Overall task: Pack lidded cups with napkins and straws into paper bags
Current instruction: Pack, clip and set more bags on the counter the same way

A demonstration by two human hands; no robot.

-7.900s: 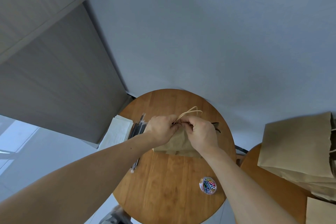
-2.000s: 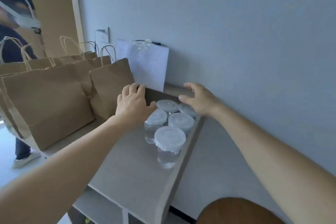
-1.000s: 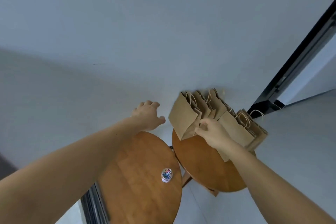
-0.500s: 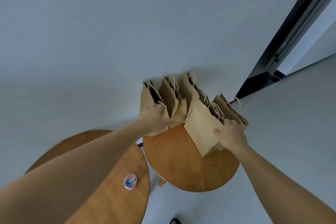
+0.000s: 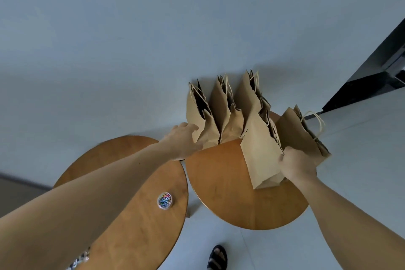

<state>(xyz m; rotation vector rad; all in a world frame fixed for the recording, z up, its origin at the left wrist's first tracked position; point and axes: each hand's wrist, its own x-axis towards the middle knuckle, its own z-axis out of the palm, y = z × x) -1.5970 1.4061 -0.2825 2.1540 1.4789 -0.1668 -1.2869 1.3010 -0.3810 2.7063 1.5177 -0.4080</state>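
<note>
Five brown paper bags (image 5: 225,116) stand with their tops open on a round wooden table (image 5: 230,199), spread between the two hands. The left hand (image 5: 183,141) lies against the lower side of the leftmost bag (image 5: 196,116), with its fingers fairly straight and clasping nothing. The right hand (image 5: 298,164) curls its fingers round the side edge of the nearest bag (image 5: 260,155), which leans toward the left hand. Just beyond the right hand's knuckles stands the twine-handled bag (image 5: 295,133). Under the left forearm is a second table (image 5: 153,230), touching the first, and on it, below the left wrist, sits a clear tub of coloured paper clips (image 5: 164,200). Between the forearms, on the pale floor, a sandalled foot (image 5: 217,258) shows.
</note>
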